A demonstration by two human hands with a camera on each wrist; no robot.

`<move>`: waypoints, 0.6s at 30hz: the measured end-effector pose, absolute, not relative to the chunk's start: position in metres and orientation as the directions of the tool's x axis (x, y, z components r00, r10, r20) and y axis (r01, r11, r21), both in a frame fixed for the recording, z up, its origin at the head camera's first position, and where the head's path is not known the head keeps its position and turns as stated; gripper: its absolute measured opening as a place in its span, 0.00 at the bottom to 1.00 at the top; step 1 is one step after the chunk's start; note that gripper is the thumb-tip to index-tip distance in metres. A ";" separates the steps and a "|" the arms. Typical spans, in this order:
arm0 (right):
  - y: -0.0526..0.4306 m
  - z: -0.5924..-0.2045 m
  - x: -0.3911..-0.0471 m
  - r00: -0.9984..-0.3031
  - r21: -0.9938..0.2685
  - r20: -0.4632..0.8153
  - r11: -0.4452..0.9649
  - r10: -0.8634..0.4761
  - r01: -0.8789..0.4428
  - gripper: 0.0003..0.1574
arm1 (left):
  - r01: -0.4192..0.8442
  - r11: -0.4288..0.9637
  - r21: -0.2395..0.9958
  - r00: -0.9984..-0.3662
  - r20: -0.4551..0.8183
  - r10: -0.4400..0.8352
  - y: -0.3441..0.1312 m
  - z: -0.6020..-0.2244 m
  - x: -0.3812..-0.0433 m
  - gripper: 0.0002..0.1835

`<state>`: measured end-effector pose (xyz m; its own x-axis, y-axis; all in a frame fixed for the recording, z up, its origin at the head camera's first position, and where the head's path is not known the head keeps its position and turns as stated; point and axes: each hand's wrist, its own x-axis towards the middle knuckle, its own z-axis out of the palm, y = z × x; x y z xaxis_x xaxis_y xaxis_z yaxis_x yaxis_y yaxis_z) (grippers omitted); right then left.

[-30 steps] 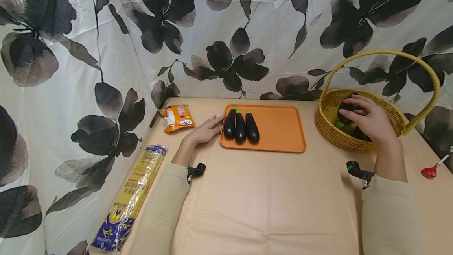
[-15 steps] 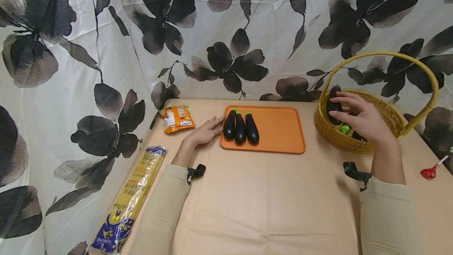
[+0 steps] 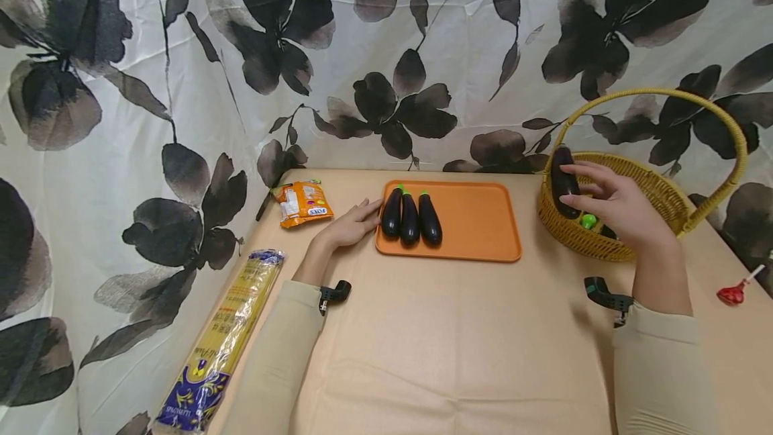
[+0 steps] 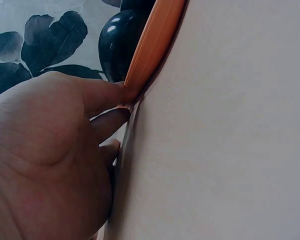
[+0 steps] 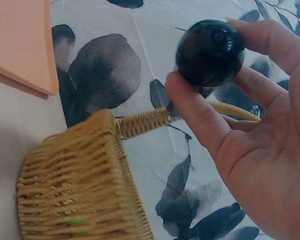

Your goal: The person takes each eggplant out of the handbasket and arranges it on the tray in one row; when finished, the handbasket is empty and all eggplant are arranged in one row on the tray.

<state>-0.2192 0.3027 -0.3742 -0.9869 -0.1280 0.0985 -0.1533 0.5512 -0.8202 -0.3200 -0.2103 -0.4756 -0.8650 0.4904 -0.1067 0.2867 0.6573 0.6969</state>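
One long, glossy black eggplant (image 3: 563,183), probably light, firm and slippery, best held mid-body, is pinched by the right hand (image 3: 625,205) at ten o'clock over the yellow wicker basket (image 3: 582,242), while the left hand (image 3: 350,225), fingers extended, touches the rectangular orange tray (image 3: 477,220) at nine o'clock.

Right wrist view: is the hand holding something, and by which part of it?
The right hand pinches a glossy, dark, elongated eggplant by the middle of its body, between thumb and fingers.

Your head camera looks forward and down, wide over the table (image 3: 453,327); your left-wrist view, up close, catches the orange tray (image 4: 157,42) top centre; your right-wrist view shares that tray, upper left, above the basket (image 5: 75,175).
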 end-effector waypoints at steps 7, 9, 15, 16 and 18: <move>0.318 -0.377 -0.219 -0.985 -0.899 0.085 0.414 -0.153 -0.142 0.36 | 0.274 0.660 0.699 -0.870 -0.113 0.480 -0.209 -0.476 -0.321 0.32; 0.319 -0.378 -0.220 -0.973 -0.933 0.110 0.315 -0.204 -0.172 0.35 | 0.275 0.658 0.701 -0.870 -0.110 0.481 -0.209 -0.476 -0.321 0.32; 0.309 -0.381 -0.229 -0.925 -0.982 0.168 0.024 -0.340 -0.187 0.34 | 0.265 0.660 0.703 -0.876 -0.111 0.469 -0.207 -0.476 -0.321 0.32; 0.305 -0.382 -0.231 -0.925 -0.982 0.164 0.034 -0.342 -0.186 0.35 | 0.262 0.661 0.703 -0.877 -0.112 0.467 -0.206 -0.476 -0.321 0.32; 0.298 -0.384 -0.236 -0.935 -0.981 0.135 0.090 -0.328 -0.174 0.35 | 0.259 0.664 0.701 -0.879 -0.114 0.463 -0.206 -0.476 -0.321 0.32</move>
